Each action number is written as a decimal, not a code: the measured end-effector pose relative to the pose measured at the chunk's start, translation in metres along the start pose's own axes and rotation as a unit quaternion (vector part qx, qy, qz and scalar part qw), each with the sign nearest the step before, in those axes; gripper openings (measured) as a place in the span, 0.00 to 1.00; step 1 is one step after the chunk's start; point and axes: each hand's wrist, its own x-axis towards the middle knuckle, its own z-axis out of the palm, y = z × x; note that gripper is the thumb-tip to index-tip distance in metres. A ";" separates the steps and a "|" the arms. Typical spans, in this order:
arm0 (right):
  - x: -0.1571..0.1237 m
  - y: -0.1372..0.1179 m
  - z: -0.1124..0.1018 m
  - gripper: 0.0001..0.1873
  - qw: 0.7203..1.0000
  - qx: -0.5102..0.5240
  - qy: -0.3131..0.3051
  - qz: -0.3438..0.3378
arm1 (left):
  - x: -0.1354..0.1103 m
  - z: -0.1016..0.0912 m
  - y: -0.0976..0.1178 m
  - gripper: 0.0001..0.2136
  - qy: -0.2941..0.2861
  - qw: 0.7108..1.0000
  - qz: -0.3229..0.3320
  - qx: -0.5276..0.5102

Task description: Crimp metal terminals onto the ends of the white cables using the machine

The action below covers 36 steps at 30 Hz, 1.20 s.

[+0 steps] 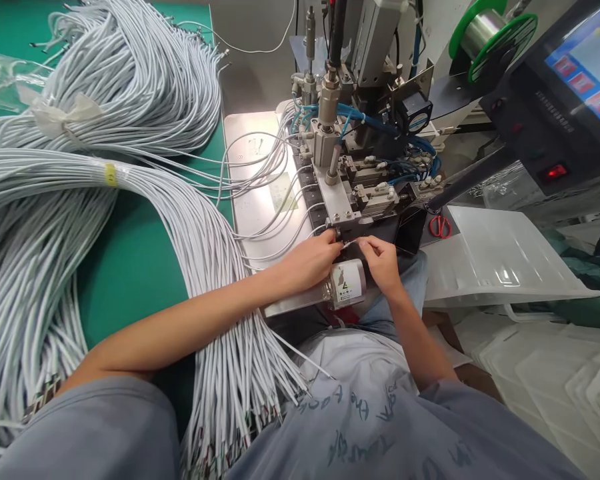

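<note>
At the front edge of a bench machine, my left hand is closed around a white cable where it comes off the machine's near side. Its fingertips sit just below the metal block. My right hand pinches the thin pale end that sticks out between the two hands. The fingers partly cover this end, so its tip is hard to make out. Several more white cables run from the machine's left side across a light metal plate. Below my hands is a small clear box with a white label.
Large bundles of white cables lie on the green table at left; one bundle passes under my left forearm. Right of the machine are a solder wire spool, a control screen, red-handled scissors and a translucent tray.
</note>
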 end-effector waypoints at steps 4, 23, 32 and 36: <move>0.012 0.013 0.003 0.12 0.997 0.042 -0.032 0.052 | 0.001 0.002 -0.007 0.12 -0.046 0.998 0.000 0.034; 0.017 0.012 0.006 0.09 0.990 0.075 -0.076 0.098 | 0.003 0.003 -0.011 0.13 -0.031 0.996 0.071 0.049; 0.020 0.014 0.007 0.09 0.988 0.085 -0.064 0.114 | 0.003 0.007 -0.016 0.13 -0.008 0.994 0.096 0.056; 0.020 0.010 0.007 0.08 0.993 0.063 -0.064 0.075 | 0.002 0.009 -0.016 0.13 -0.006 0.994 0.094 0.053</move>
